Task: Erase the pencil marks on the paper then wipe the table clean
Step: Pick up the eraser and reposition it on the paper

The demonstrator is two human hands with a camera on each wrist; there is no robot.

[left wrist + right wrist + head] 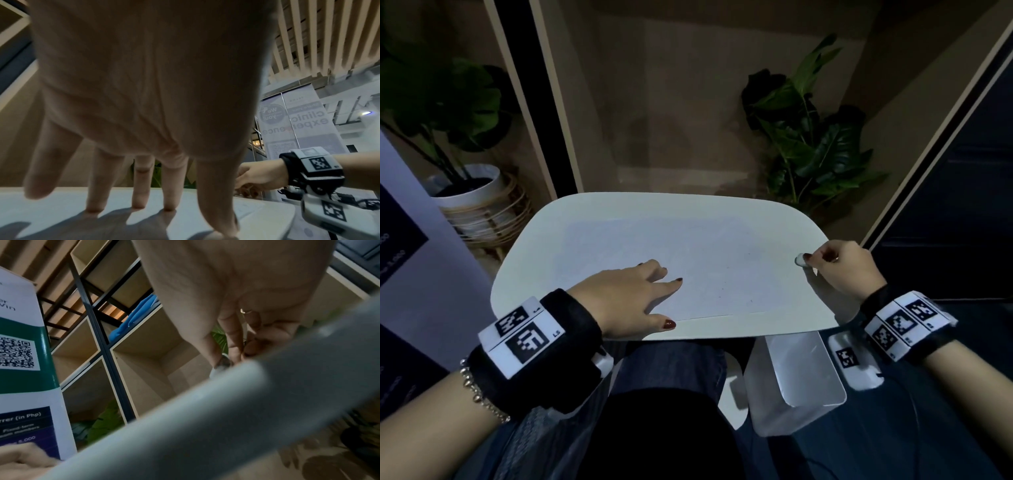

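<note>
The person's lap, in dark trousers, sits closest, tucked under the near edge of a small white table with rounded corners. A white bin stands on the floor just to the right of the knees, below the table edge.

A sheet of paper covers most of the tabletop, its near edge running along close to the table's front. A few faint pencil marks show as small dots and short strokes toward the sheet's right half; they are too dim to read clearly.

The left hand lies flat on the paper's near left part, fingers spread and straight, tips pressing the sheet down, thumb near the sheet's front edge. The right hand hovers at the table's right edge, beyond the paper, fingers curled in. It pinches a small pale eraser between thumb and fingertips, the eraser pointing toward the paper and seemingly just above the table surface.

Two leafy potted plants stand behind the table, one on each side.
</note>
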